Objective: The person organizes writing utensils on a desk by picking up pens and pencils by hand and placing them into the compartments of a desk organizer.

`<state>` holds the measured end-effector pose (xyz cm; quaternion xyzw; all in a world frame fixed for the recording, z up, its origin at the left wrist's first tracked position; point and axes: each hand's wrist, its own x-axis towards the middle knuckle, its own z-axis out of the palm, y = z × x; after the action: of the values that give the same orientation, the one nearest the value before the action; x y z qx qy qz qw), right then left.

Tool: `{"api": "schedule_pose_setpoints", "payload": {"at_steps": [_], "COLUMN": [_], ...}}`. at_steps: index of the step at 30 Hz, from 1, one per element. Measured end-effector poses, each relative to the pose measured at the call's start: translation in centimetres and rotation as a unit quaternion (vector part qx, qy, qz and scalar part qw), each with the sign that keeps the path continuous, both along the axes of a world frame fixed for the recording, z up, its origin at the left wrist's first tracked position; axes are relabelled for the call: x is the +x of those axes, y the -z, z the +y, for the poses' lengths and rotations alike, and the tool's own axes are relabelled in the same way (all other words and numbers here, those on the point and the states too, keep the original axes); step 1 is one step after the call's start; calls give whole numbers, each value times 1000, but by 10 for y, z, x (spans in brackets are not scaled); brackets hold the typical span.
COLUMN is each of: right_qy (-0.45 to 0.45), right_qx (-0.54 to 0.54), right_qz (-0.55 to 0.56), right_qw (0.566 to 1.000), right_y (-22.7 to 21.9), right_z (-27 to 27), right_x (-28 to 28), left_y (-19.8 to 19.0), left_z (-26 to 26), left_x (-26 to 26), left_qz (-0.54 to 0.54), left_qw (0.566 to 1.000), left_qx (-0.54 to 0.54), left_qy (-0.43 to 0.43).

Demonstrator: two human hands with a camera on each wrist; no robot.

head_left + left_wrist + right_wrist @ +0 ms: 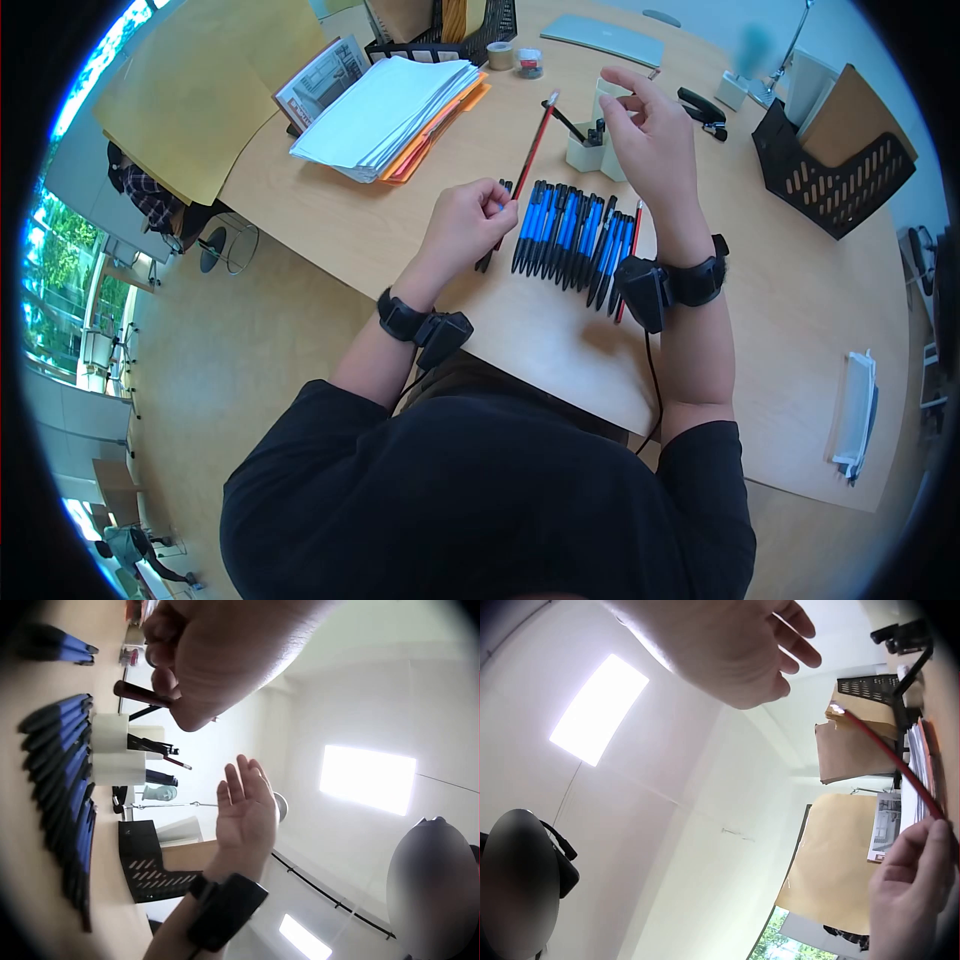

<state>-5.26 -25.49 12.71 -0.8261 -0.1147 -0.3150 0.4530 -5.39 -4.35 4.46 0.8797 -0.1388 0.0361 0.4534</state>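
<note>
My left hand [465,225] pinches a red-and-black pencil [535,145] that slants up and away over the table. In the right wrist view the same pencil [892,757] rises from between the thumb and fingers of the left hand [911,900]. My right hand [655,140] is raised beside the white pen holder [585,155], its fingers loosely bent and holding nothing. Its palm shows bare in the left wrist view, where the right hand [246,814] has its fingers extended. A row of blue-and-black pens [565,235] lies between the hands, with another red pencil [630,265] at its right end.
A few dark pens [486,260] lie partly hidden beside my left hand. Behind stand a paper stack [390,115], a tape roll [499,55], a closed laptop [605,42] and a stapler [705,115]. At right are a black file holder [830,170] and a pen packet [855,415].
</note>
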Motion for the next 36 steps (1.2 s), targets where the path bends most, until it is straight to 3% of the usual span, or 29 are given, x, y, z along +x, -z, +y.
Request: {"api": "schedule_pose_setpoints", "payload": {"at_steps": [2,3,4,5,6,9,11,12,14,17,18,22,24,27,31,32,33,34,36], "right_qy": [-36,-36,-172,-300,-299,-288,-213,-214,-172,-81,-37,-27,49,33,-1,-53,-105,-104,-211], "right_qx": [52,53,125,192,192,181,232,231,277,217,194,191,121,133,117,109,102,103,159], "right_qz": [-33,-33,76,182,181,171,45,45,-111,-117,-117,-46,-100,-157,-143,-88,-32,-31,63], "right_qw": [997,997,974,916,917,925,948,948,939,966,973,980,986,978,983,989,989,989,962], "right_y": [9,10,-1,-7,-6,-8,-11,-12,-16,-10,-5,17,25,26,13,9,6,2,-8], "right_z": [6,2,0,-1,-1,-5,-14,-18,-28,-44,-48,-55,-51,-48,-50,-51,-52,-47,-26], "right_x": [13,13,4,-3,-5,-8,-8,-5,2,12,19,41,46,47,34,32,28,22,5], "left_y": [-6,-8,-10,-11,-11,-9,0,4,12,25,28,25,22,19,18,17,15,8,-2], "left_z": [-2,-3,-5,-6,-7,-7,5,10,19,28,28,14,9,6,4,3,1,-2,-7], "left_x": [-9,-12,-14,-14,-15,-12,-3,-1,4,12,15,21,25,30,21,17,14,9,1], "left_qz": [-56,-55,-55,-55,-55,-88,-126,-125,-79,-17,-16,27,51,60,-44,-98,-96,-123,-148], "left_qw": [992,992,991,989,989,991,987,987,974,958,958,954,947,940,988,993,993,992,988], "left_qx": [-107,-107,-115,-123,-124,-89,92,91,213,285,285,298,318,336,149,71,72,17,-39], "left_qy": [42,42,51,61,62,49,31,30,-23,-14,-14,-17,-19,-13,-7,2,3,18,33]}}
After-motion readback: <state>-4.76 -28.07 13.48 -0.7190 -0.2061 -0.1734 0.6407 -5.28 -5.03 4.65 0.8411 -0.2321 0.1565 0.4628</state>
